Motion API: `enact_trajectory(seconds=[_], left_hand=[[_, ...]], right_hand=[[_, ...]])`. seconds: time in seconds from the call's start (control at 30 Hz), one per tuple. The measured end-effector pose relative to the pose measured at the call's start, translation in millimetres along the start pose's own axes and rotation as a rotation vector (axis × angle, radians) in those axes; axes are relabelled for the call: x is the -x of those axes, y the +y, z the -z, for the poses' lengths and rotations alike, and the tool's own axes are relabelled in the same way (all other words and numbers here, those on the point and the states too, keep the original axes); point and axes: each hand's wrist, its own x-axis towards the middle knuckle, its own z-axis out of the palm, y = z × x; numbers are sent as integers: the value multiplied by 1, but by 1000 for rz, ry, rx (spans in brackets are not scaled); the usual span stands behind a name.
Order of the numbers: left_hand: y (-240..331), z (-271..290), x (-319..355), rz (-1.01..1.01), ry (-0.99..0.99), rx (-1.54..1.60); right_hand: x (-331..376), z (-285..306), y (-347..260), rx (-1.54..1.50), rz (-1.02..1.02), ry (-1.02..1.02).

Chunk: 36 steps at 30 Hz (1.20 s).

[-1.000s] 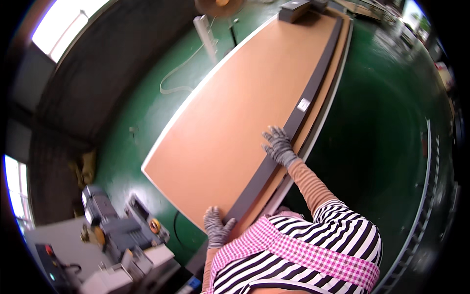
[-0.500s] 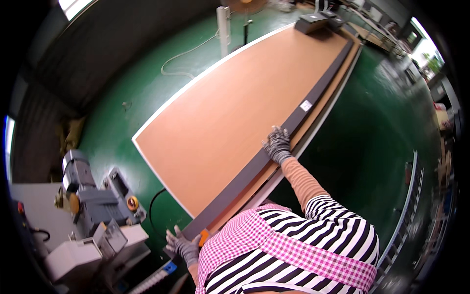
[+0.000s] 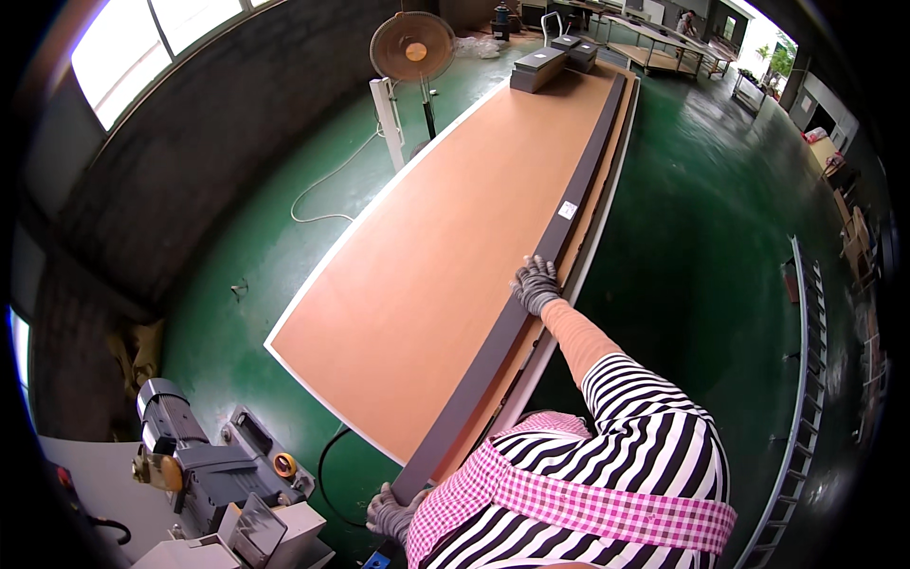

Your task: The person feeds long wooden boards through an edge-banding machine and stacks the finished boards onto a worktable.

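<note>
A long dark grey strip (image 3: 479, 365), with a small white label (image 3: 567, 210), runs lengthwise along the right side of a brown-topped table (image 3: 417, 247). My left hand (image 3: 391, 515), in a grey striped glove, is closed around the strip's near end, partly hidden by my checked apron. Farther along, my right hand (image 3: 537, 284), also gloved, grips across the strip, its fingers over the far edge. Whether the strip is solid or hollow I cannot tell.
Grey box-like pieces (image 3: 538, 70) lie on the table's far end. Beyond its left edge stand a fan (image 3: 413, 49) and a white post (image 3: 387, 121). A motorised machine (image 3: 213, 465) is at the near left. To the right, a ladder-like metal frame (image 3: 804, 379) rests on the green floor.
My view has tilted up and turned, bringing the fan and far room into sight. My left hand has closed on the strip's near end; the orange item beside it no longer shows.
</note>
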Motion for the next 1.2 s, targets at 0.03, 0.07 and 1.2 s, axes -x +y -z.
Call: enact_trajectory(seconds=[0.03,0.07,1.2], left_hand=[[0,-8,2,-12,-9,11],[-2,-15,-1,-25,-17,24],[45,-92,-4,-842,538,40]], right_hand=[[2,3,-8,-2,5,1],[6,8,-18,-1,-46,-23],[11,-40,3,24,55,245]])
